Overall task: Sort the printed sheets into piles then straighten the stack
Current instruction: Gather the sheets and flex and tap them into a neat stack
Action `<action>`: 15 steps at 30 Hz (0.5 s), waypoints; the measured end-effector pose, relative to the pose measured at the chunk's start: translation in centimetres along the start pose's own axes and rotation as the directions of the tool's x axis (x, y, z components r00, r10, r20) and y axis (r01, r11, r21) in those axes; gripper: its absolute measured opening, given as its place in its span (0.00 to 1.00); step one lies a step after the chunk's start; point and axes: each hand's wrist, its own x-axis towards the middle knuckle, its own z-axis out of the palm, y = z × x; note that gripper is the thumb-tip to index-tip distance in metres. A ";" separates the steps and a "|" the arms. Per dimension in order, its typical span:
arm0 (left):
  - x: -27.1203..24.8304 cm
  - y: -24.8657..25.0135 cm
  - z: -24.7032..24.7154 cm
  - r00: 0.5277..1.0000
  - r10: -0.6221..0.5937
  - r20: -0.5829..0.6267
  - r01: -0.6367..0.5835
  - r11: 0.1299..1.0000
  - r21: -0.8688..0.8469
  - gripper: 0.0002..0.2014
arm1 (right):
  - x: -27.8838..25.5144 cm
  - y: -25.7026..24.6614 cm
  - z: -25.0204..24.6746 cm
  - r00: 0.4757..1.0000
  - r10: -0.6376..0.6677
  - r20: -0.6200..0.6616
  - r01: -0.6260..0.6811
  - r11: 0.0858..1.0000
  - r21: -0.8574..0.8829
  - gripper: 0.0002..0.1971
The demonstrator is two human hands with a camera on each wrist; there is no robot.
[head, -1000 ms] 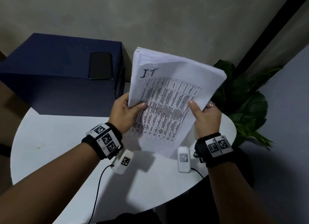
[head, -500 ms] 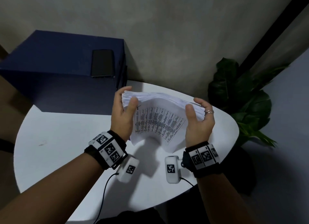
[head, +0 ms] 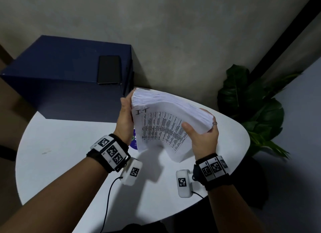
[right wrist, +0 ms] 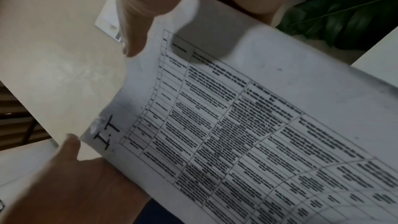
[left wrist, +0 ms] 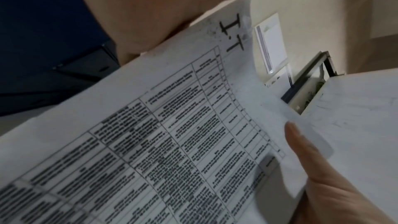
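**Handwritten "I.T" is the only legible mark**

The front sheet of the held stack carries "I.T" — hand-lettered in black at one corner, clear in all three views. Below it runs a printed table of ruled columns and rows, its text too blurred to read. The wrist bands and camera pods bear black-and-white square code markers — no words.

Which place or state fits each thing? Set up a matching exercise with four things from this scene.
Things:
1. thick stack of printed white sheets
2. black phone
3. dark green leafy plant
4. round white table

Places or states:
A. on the dark blue box
B. right of the table
C. held in both hands
D. under the hands

Pairs: 1-C, 2-A, 3-B, 4-D
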 end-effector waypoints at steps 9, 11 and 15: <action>0.6 -1.8 -2.2 0.984 -0.030 0.175 -0.039 0.926 0.377 0.58 | 0.9 1.4 -0.1 0.990 0.134 -0.050 -0.138 0.988 -0.068 0.18; 0.6 -2.2 -2.2 0.985 -0.041 0.170 -0.023 0.933 0.360 0.56 | 1.0 1.9 0.1 0.987 0.159 -0.039 -0.161 0.984 -0.070 0.15; 1.5 -1.1 -1.5 0.989 -0.040 0.144 -0.017 0.926 0.376 0.51 | 1.4 1.6 0.4 0.988 0.152 -0.019 -0.153 0.986 -0.059 0.12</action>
